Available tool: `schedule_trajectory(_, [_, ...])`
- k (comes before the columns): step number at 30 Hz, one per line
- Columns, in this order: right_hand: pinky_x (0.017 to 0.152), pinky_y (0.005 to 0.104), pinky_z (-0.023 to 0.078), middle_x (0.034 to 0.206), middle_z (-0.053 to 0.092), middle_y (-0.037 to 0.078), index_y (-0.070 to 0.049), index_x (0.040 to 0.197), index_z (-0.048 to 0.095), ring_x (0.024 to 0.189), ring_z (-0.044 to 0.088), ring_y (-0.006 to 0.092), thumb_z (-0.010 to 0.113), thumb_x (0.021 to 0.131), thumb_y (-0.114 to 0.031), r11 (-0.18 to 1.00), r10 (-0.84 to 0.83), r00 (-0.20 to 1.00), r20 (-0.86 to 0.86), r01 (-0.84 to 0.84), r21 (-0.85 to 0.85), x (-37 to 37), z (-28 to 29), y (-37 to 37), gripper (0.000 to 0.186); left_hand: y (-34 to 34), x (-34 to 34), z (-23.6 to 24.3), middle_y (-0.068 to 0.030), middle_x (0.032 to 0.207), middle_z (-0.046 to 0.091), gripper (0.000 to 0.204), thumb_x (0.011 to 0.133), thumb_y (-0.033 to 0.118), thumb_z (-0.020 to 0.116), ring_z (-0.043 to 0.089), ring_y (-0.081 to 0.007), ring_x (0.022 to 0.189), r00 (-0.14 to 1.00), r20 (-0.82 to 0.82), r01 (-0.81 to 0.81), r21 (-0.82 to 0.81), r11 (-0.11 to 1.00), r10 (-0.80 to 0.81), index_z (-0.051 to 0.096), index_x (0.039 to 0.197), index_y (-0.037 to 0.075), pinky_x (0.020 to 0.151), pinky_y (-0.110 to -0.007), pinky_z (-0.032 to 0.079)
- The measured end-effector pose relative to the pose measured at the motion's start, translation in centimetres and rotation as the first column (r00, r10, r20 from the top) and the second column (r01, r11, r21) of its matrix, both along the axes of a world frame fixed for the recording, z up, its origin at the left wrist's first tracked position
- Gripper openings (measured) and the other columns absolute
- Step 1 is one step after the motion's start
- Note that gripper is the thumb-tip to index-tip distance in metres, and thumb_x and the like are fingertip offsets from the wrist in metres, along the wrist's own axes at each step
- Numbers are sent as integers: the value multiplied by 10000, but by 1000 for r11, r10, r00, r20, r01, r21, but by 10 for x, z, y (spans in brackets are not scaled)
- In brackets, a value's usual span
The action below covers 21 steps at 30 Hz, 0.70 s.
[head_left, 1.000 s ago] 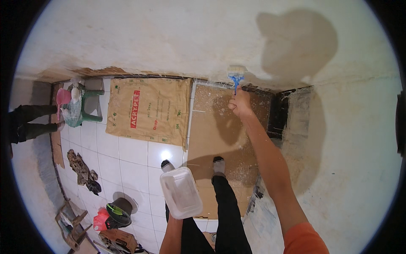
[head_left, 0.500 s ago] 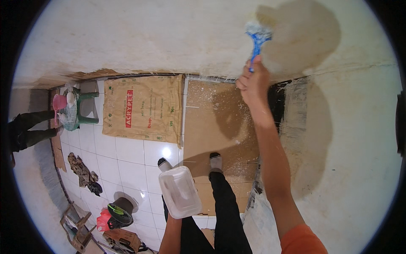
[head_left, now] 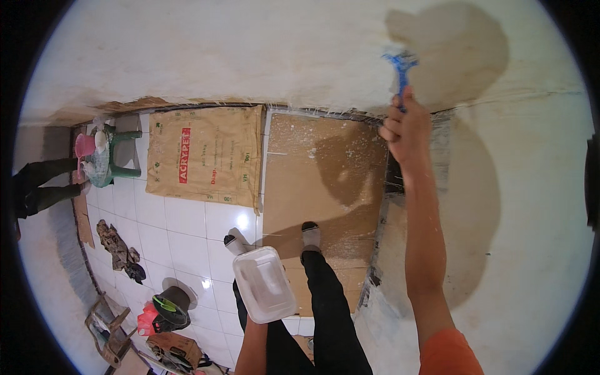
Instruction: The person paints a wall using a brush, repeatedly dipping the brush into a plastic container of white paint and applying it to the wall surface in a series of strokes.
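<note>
My right hand [head_left: 406, 131] is closed round the handle of a blue paintbrush [head_left: 402, 70], its arm stretched up toward the pale wall [head_left: 262, 50] ahead. The brush head is at the wall and smeared by motion. Low in the middle, a whitish rectangular plastic tub [head_left: 267, 284] rests on my left hand [head_left: 256, 326], which holds it from beneath; the fingers are hidden under it. Pale residue coats the inside of the tub.
Cardboard [head_left: 300, 187] with white spatters and a brown paper sack [head_left: 206, 156] cover the floor by the wall. A green stool [head_left: 115, 153] stands far left beside another person's legs [head_left: 47, 184]. A dark bucket [head_left: 172, 306], crumpled cloth [head_left: 119, 250] and wooden chair [head_left: 109, 331] are leftward.
My right hand and the paintbrush have moved right and slightly down along the wall. The tub stays in my left hand, almost unmoved. The view has shifted slightly.
</note>
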State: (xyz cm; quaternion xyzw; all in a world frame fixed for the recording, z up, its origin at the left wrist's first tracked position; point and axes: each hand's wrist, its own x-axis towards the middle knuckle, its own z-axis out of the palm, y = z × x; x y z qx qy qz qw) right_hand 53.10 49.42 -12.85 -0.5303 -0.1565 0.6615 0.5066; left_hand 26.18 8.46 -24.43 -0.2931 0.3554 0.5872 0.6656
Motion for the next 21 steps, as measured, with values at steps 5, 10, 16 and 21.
schedule_trajectory(5, [400,245,191,588,358,-32,-120,855,477,431,239,66,438,1021,-366,981,-54,997,61,42,187,17,-27,0,299,18,17,16,-140,1184,564,626,889,540,561,590,-289,995,998,-29,49,73,996,-47,465,1347,125,855,-446,524])
schedule_trajectory(10, [401,280,174,553,330,-40,-135,772,450,398,203,109,464,1001,-424,983,-178,954,241,183,5,50,-175,14,369,-5,19,-30,-126,1155,569,628,881,539,573,583,-277,982,996,-79,40,-29,999,-43,469,1341,124,844,-432,516])
schedule_trajectory(16, [389,272,184,575,344,-42,-133,791,478,402,231,95,473,1005,-370,954,-102,979,178,148,-263,78,-156,22,319,30,45,3,-125,1144,569,633,876,540,578,577,-273,974,996,-41,77,-17,997,-78,471,1337,120,828,-433,510])
schedule_trajectory(21, [399,248,175,599,329,-61,-139,815,480,428,205,62,483,1004,-354,995,-73,991,115,81,-64,72,13,-1,287,19,48,-2,-137,1184,564,642,879,549,568,577,-295,1020,990,-111,85,-48,995,-90,464,1346,121,830,-467,512])
